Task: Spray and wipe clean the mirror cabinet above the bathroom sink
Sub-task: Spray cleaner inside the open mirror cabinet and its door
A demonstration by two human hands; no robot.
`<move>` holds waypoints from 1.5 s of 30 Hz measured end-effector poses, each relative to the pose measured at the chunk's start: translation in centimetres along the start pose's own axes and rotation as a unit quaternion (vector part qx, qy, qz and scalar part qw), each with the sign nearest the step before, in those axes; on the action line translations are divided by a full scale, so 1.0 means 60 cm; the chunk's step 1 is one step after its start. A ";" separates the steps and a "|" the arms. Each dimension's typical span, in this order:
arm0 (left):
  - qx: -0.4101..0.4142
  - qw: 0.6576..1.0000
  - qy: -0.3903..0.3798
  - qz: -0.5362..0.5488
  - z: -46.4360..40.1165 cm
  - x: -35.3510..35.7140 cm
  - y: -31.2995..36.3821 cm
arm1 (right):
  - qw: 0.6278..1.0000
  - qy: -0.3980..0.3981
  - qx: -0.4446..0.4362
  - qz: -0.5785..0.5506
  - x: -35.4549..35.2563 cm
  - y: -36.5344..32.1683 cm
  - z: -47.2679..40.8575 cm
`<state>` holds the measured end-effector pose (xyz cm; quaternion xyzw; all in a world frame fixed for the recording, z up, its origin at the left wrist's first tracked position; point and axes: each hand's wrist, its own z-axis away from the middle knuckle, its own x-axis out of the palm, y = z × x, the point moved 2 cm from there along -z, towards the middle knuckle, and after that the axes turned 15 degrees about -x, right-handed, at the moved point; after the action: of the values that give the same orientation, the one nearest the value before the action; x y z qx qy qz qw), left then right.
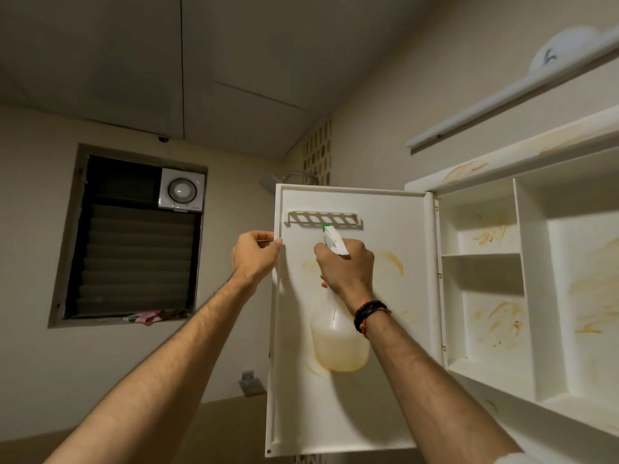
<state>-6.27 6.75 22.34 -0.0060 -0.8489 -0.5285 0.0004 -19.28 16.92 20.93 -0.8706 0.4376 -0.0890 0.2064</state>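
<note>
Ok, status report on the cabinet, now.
Left hand grips door edge. Right hand holds spray bottle, nozzle at door's stained inside. Shelves stained too. Nothing in the way.

Left hand [255, 254] grips the open cabinet door [351, 396] edge — right hand [346, 266] holds the spray bottle [338, 343].

Home bathroom: wall cabinet [502, 262], exhaust fan [182, 189].

Open cabinet door [351, 329] fills centre frame, swung out; left hand [254, 259] grips its free edge, right hand [346, 269] holds spray bottle [338, 343] just before its inner face. Small rack [323, 219] juts from door top. Right of frame: cabinet shelves [482, 256] and dividers split the interior into narrow compartments; bare wall at lower left.
</note>
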 end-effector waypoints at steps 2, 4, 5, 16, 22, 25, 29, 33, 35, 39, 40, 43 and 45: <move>0.003 1.000 0.003 -0.001 -0.001 0.000 -0.001 | 1.000 -0.003 -0.015 0.007 0.013 -0.013 -0.011; 0.006 1.000 0.004 0.000 -0.001 0.000 -0.002 | 1.000 0.001 -0.019 0.007 0.020 -0.020 -0.019; 0.007 1.000 0.005 0.000 -0.001 -0.001 -0.002 | 1.000 0.005 -0.018 0.005 0.022 -0.021 -0.023; 0.012 1.000 0.010 -0.003 -0.006 -0.003 -0.009 | 0.995 0.083 0.039 0.027 -0.064 0.024 -0.050; 0.016 1.000 0.009 0.001 -0.002 0.000 -0.007 | 0.990 0.118 0.063 0.046 -0.121 0.043 -0.058; 0.013 1.000 0.011 0.001 0.000 0.000 -0.007 | 0.990 0.118 0.051 0.062 -0.132 0.043 -0.056; 0.000 1.000 0.022 0.001 0.009 0.002 -0.003 | 0.992 0.101 0.055 0.043 -0.139 0.044 -0.049; 0.077 0.991 0.107 -0.038 0.040 0.012 0.008 | 0.994 0.092 0.062 0.020 -0.157 0.045 -0.040; 0.141 0.981 0.125 -0.054 0.059 0.025 0.020 | 0.994 0.092 0.054 0.028 -0.172 0.043 -0.038; 0.204 0.970 0.108 -0.081 0.095 0.073 0.043 | 0.993 0.098 0.034 0.052 -0.207 0.038 -0.035; 0.219 0.967 0.097 -0.086 0.103 0.091 0.048 | 0.993 0.101 0.031 0.058 -0.217 0.037 -0.035; 0.220 0.970 0.033 -0.095 0.115 0.143 0.058 | 0.991 0.105 0.019 0.085 -0.244 0.031 -0.035; 0.205 0.975 -0.018 -0.078 0.117 0.183 0.067 | 0.987 0.104 0.006 0.125 -0.268 0.023 -0.044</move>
<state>-17.17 14.91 22.92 0.0510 -0.9369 -0.3415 -0.0551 -30.83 28.31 23.11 -0.7939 0.5613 -0.1552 0.1748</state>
